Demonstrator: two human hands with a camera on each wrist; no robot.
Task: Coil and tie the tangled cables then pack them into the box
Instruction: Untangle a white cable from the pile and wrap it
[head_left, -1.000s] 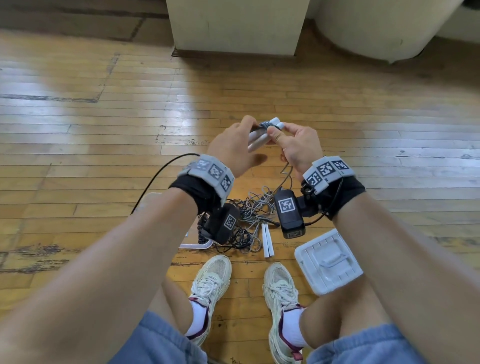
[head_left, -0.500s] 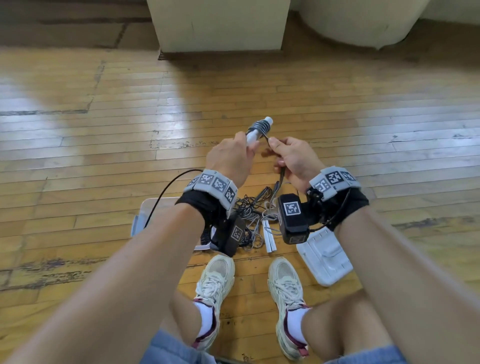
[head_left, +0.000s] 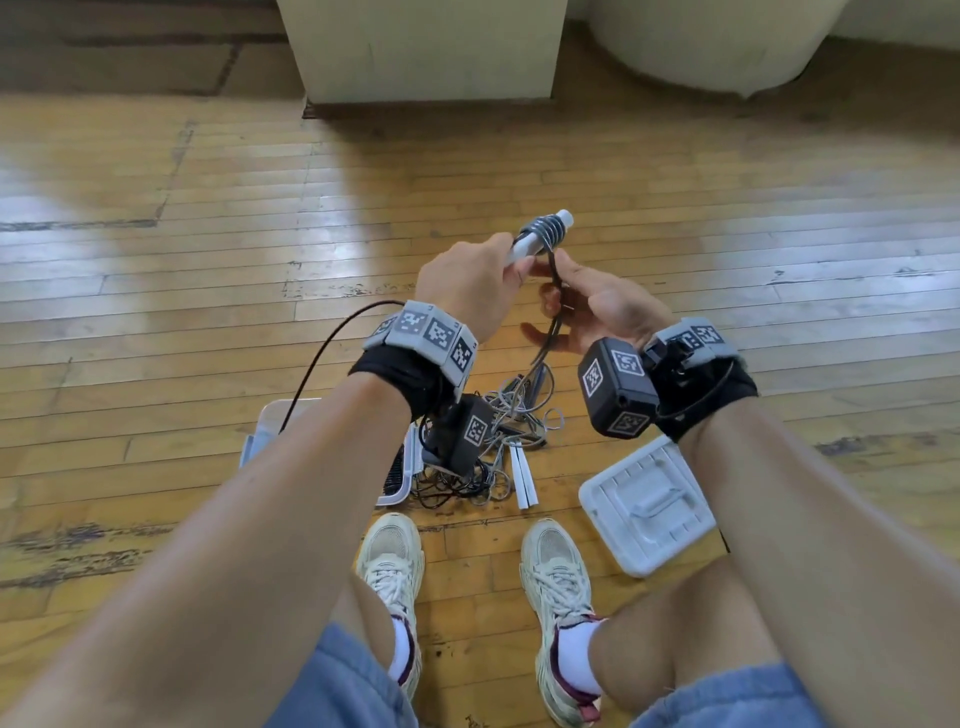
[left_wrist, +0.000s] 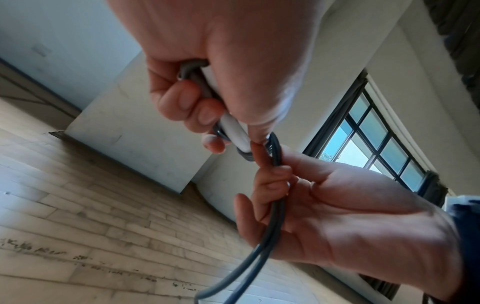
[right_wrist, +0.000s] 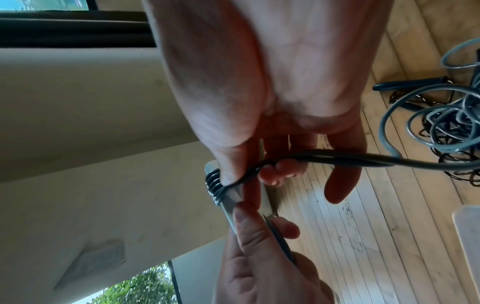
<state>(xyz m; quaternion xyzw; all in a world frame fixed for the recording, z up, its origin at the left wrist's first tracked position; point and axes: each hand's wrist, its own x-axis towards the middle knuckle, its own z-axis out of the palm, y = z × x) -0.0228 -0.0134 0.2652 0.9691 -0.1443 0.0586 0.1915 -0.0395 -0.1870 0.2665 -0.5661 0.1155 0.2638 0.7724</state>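
box (head_left: 260, 441): 1, lower left, on floor | left hand (head_left: 467, 283): grip clenched on 1 white stick (head_left: 522, 249), grey cable (head_left: 545, 236) coiled near its tip | right hand (head_left: 597, 306): grip pinching cable strand, centre | tangled cables (head_left: 498, 447): 1 pile below | lid (head_left: 649, 506): 1, lower right

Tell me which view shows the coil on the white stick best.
Head view: the coil shows whole near the stick's tip. The right wrist view shows it partly behind the thumb; the left wrist view mostly hides it behind fingers.
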